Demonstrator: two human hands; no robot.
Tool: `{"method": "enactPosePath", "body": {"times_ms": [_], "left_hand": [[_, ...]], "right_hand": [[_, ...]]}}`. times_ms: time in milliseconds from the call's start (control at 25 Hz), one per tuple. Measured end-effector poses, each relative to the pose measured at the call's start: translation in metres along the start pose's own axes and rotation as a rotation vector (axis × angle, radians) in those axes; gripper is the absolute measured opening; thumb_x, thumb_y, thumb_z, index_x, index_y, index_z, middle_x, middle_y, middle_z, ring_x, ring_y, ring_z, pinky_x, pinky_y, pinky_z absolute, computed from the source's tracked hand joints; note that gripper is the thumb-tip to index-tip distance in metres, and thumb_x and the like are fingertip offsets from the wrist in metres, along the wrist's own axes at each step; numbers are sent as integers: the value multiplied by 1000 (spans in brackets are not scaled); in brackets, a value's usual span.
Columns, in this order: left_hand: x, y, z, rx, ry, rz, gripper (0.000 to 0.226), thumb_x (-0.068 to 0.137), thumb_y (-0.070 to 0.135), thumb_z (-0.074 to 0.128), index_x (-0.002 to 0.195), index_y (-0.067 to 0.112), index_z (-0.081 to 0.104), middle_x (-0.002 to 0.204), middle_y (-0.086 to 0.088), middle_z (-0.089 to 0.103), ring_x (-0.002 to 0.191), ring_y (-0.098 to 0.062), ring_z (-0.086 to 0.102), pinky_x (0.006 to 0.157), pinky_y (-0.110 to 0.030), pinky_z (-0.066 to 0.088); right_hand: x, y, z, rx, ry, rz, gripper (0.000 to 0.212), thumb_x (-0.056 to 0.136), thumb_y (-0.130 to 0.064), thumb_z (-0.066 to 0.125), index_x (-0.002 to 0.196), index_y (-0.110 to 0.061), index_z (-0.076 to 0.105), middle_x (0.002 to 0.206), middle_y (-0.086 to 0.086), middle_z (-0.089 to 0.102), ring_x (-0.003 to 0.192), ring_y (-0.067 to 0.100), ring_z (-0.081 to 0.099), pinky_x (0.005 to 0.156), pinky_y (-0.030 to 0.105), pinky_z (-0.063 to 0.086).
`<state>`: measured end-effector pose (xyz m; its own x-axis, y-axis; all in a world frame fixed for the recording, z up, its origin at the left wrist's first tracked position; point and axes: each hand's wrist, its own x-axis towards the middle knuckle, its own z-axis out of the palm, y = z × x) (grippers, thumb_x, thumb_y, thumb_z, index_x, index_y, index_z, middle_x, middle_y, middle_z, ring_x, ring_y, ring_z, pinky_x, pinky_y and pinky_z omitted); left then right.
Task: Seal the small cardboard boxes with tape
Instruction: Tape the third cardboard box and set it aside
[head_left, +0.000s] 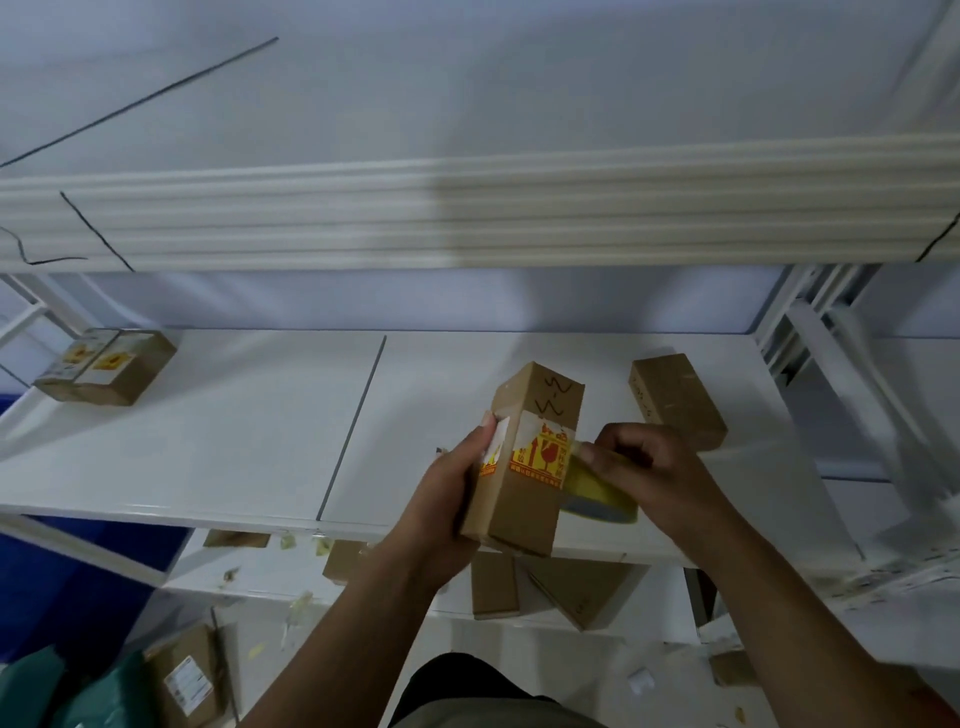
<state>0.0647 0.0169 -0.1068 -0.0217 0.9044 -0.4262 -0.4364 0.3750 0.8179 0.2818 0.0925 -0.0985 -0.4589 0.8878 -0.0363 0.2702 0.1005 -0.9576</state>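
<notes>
Box in hand: The left hand (441, 499) is grasping the small cardboard box (524, 499), with the fingers going round its left side and the thumb (488, 431) pressing on the tape end. The box is standing tilted in the air, just above the front edge of the white shelf (208, 441).

Tape: The right hand (649, 467) is clutching the tape roll (602, 496) with curled fingers and is holding it against the right side of the box. The printed tape (540, 452) is running from the left face, across the front face, to the roll.

Step in hand: By my judgement, the person is drawing the band round the box to close it, and the sealing of this box is looking about half done.

Doing it well: The roll should be travelling close to the cardboard, so that the tape is staying tight and flat. The left thumb should be pinning the start while the right hand is pulling. The band should be going straight round, so that it is meeting its own beginning.

Risk: If the pull is becoming slack, the tape is likely to be wrinkling or lifting at the corner edge. I cannot tell where the flap seam is lying.

Waiting: A second box (675, 400) is lying on the shelf just behind the right hand, and no tape is showing on it. Two taped boxes (106, 366) are sitting together at the far left. Some loose boxes (576, 592) are lying on the level below.
</notes>
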Motion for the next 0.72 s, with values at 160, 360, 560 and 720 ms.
{"method": "enactPosePath", "body": {"times_ms": [160,360,560,720], "left_hand": [[-7,1,3,-2,188,206,53,90,51,66,130,16,61,118,-19,76,96,-33,77,70,-42,63],[-21,2,5,310,355,230,61,82,81,51,114,32,69,129,-6,67,112,-23,71,84,-38,62],[-24,-2,5,640,260,263,76,59,94,68,103,33,75,125,-4,62,108,-20,71,90,-40,65],[-23,-5,-4,510,228,239,61,60,78,79,101,33,79,100,6,82,89,-12,80,78,-37,68]], "right_hand": [[-4,-6,3,112,-49,-80,52,76,-69,72,68,-18,63,69,13,51,67,20,53,65,35,41],[-9,-17,2,-43,-54,-111,47,79,-64,71,72,-19,64,67,0,53,64,15,54,62,31,42],[-15,-30,21,-338,24,-138,28,92,-52,72,78,-28,67,73,-10,64,75,6,62,59,22,46],[-19,-35,18,-330,-42,-149,38,93,-61,58,82,-27,71,78,-11,65,81,7,61,64,24,45]]}}
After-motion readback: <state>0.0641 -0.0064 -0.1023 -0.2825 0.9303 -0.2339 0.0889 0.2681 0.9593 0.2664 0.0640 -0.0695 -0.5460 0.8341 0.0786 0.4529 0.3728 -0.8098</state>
